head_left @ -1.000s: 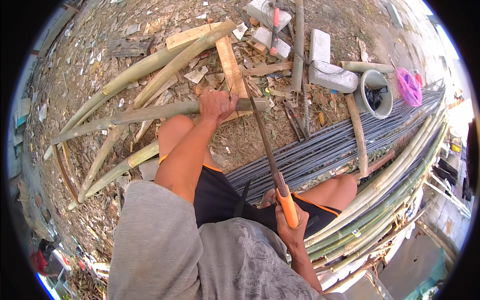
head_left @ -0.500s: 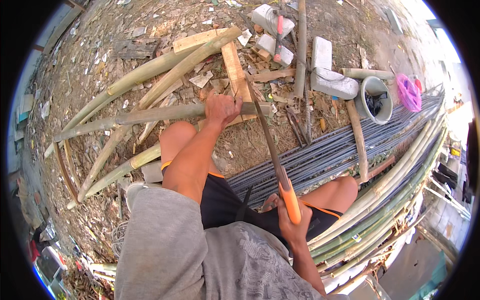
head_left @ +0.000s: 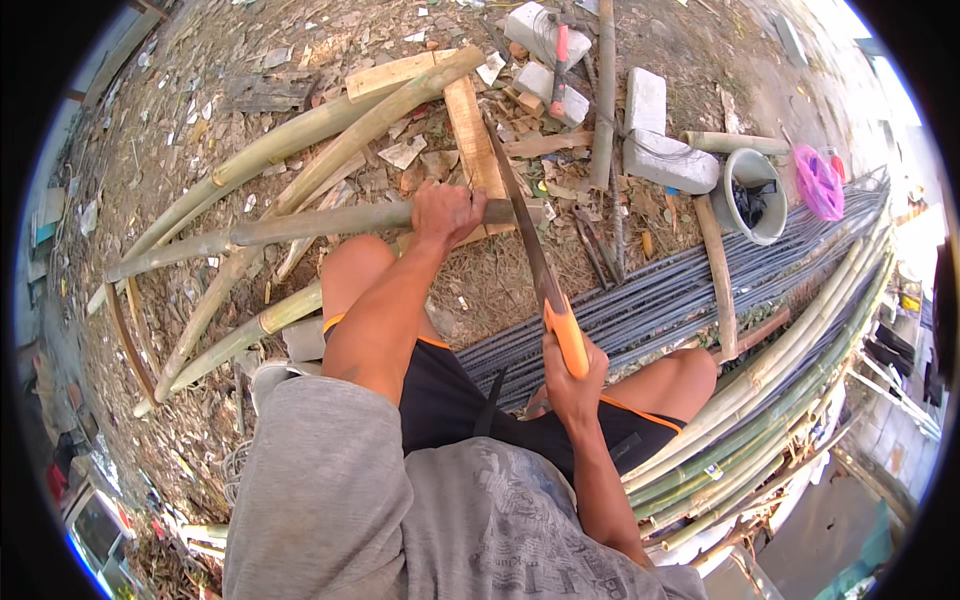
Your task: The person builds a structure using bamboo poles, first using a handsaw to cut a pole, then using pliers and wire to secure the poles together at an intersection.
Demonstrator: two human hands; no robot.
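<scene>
My left hand is wrapped round a bamboo pole close to its right end, where it lies across a squared wooden block. In my right hand is the orange handle of a handsaw, the fingers closed round it. The long dark blade slants up and away to the left, crossing the pole just right of my left hand. The blade hides part of the pole's end, and I cannot tell how deep any cut is.
More bamboo poles lie crossed at the left. Concrete blocks, a hammer and pliers lie ahead. To the right are a grey bucket, a pink plastic bag, steel rods and long bamboo lengths.
My right hand has pushed the saw forward and slightly left, away from my body, so the handle sits higher in view. My left hand stays in place on the pole.
</scene>
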